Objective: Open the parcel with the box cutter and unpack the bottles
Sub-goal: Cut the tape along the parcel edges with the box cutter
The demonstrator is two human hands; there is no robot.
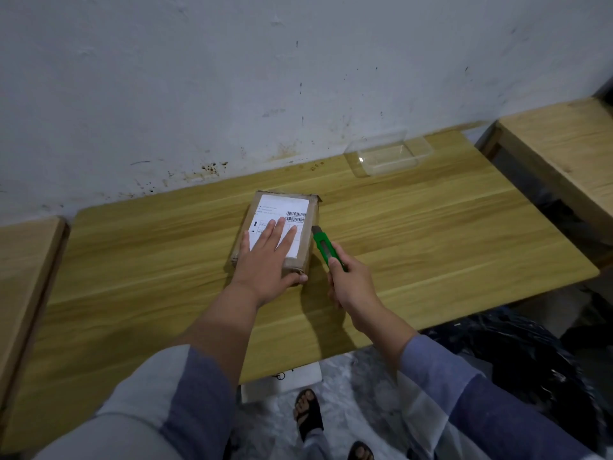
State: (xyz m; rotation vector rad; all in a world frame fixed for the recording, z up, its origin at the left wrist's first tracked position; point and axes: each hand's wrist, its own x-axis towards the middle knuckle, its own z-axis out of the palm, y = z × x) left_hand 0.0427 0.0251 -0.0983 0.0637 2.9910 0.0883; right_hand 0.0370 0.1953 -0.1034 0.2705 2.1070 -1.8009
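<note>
A brown taped parcel (306,215) with a white shipping label lies flat in the middle of the wooden table (431,234). My left hand (268,260) presses down flat on its top, fingers spread over the label and thumb hooked around the near right corner. My right hand (351,282) grips a green box cutter (323,245). The cutter's tip touches the parcel's right side edge, about halfway along. No bottles are visible; the parcel is closed.
A clear plastic container (388,152) stands at the back right of the table against the stained white wall. Other wooden tables (564,141) flank this one left and right. Dark bags lie on the floor at right, and sandalled feet show below the table edge.
</note>
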